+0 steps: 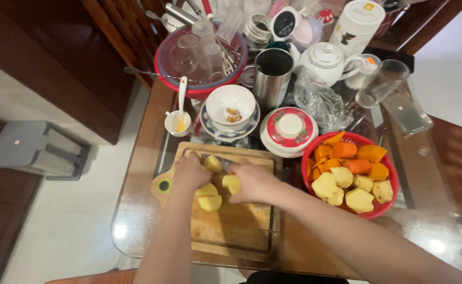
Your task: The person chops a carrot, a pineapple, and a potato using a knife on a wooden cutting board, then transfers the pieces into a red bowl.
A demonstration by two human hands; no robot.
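A wooden cutting board (231, 231) lies on the glass table in front of me. My left hand (188, 172) rests at the board's far left and grips a peeled yellow potato piece (213, 163). My right hand (253, 182) is beside it, fingers curled over another potato piece (231, 183). Two more cut potato pieces (209, 196) lie on the board just below my left hand. A thin grey blade-like shape (224, 159) shows between the hands; I cannot tell what holds it.
A red bowl (384, 209) of carrot and potato chunks stands right of the board. Behind it are a lidded patterned bowl (289, 131), a white bowl on a saucer (231, 105), a small cup with a spoon (178, 122), a steel mug (271, 73), a teapot (323, 62), a glass (381, 83) and a red basin of glasses (199, 58). A grey bin (31, 150) is on the floor at left.
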